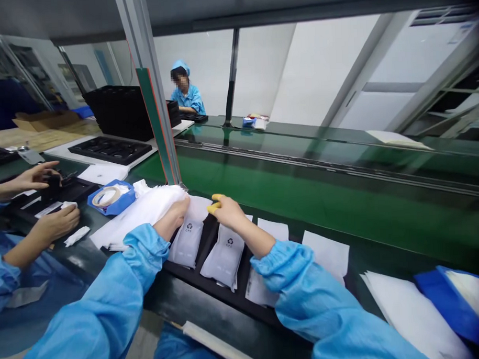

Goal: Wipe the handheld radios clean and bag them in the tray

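Note:
A white plastic bag [186, 241] printed with a recycling mark and "CPE" lies in a black tray [263, 316], its flap turned up. At the flap's left edge my left hand [173, 218] is closed on the bag, its fingertips partly hidden. My right hand [229, 212] wears yellow finger covers on thumb and forefinger; these are slightly apart at the flap's right corner. Below my right hand lies a second printed bag [225, 256]. Further right are two more white bags [273, 229], partly covered by my right sleeve.
A pile of white bags [140, 214] lies left, beside a blue bin [113, 198] holding a tape roll. A co-worker's hands [54, 225] work at far left. A metal post [158, 98] rises behind. White sheets [413, 312] and a blue bin [456, 303] sit right.

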The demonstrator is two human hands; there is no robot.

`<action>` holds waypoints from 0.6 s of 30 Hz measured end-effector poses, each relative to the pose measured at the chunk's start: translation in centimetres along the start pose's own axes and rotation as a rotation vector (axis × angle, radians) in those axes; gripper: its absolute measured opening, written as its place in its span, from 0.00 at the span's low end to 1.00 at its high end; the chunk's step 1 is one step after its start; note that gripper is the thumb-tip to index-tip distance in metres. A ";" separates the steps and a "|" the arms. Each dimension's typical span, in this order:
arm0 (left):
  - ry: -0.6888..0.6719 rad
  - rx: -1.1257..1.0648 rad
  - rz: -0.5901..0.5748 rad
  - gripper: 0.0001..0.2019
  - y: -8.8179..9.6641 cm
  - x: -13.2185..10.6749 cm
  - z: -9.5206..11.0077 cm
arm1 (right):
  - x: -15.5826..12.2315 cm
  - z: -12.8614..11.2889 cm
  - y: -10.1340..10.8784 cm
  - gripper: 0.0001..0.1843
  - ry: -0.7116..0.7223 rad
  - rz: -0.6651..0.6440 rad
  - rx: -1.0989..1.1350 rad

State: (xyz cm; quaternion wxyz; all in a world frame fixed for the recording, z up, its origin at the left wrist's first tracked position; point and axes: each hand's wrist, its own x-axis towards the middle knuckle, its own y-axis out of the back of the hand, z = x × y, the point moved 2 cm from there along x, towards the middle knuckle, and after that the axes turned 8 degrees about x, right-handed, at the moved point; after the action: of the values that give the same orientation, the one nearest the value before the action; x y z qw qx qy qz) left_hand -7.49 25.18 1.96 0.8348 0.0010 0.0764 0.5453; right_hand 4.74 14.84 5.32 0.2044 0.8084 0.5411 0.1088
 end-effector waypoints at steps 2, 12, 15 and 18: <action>-0.055 0.138 0.049 0.14 -0.3 0.0 0.0 | -1.3 -0.2 2.6 0.25 0.031 0.036 0.010; -1.069 0.968 -0.392 0.17 0.4 -10.4 -1.5 | -16.4 3.3 18.7 0.14 0.155 0.417 0.022; -1.325 1.163 -0.404 0.22 0.6 -12.8 -4.8 | -20.8 7.0 20.9 0.18 0.077 0.567 0.005; -1.393 1.196 -0.318 0.12 0.2 -13.1 -6.2 | -24.0 10.0 21.8 0.22 0.007 0.696 0.029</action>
State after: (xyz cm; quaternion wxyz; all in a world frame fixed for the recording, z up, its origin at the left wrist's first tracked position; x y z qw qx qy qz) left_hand -13.62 12.86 -2.53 0.6180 0.7473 -0.1743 0.1711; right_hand 17.42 -16.53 7.27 0.1418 0.9470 0.2350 0.1671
